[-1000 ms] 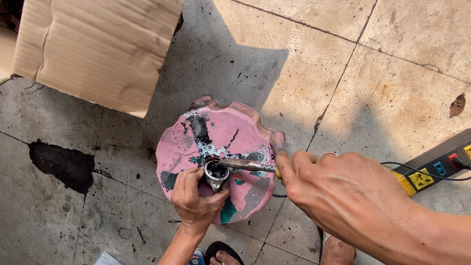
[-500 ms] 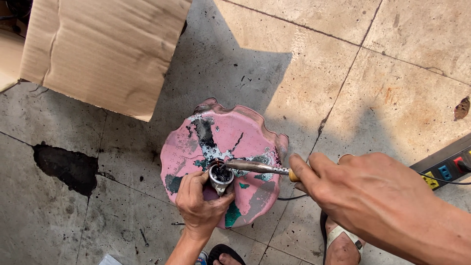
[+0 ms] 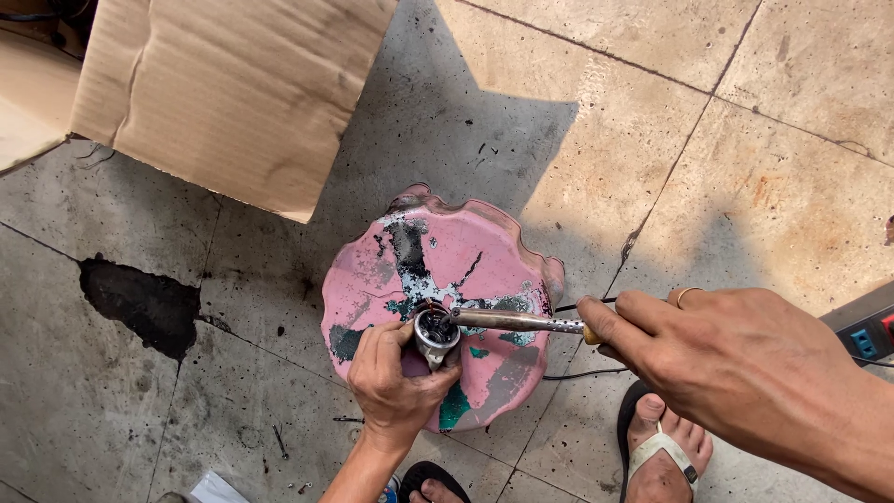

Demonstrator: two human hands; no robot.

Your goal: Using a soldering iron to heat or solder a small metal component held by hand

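You worked outdoors on a stained concrete floor (image 3: 764,186), a cardboard box (image 3: 223,93) at the upper left and a dark patch (image 3: 140,303) below it. On the pink plastic stool (image 3: 466,270), your left hand (image 3: 396,377) curled tight around a small round metal part (image 3: 435,333). Your right hand (image 3: 717,359) was clenched on a soldering iron (image 3: 517,321), its tip inside that part. A power strip (image 3: 866,326) lay far right.

A stool (image 3: 466,270) stands on the tiled floor (image 3: 745,168), with a cardboard box (image 3: 223,93) behind it to the left. A power strip (image 3: 866,328) lies to its right, and a sandalled foot (image 3: 663,447) rests in front of it on the right.
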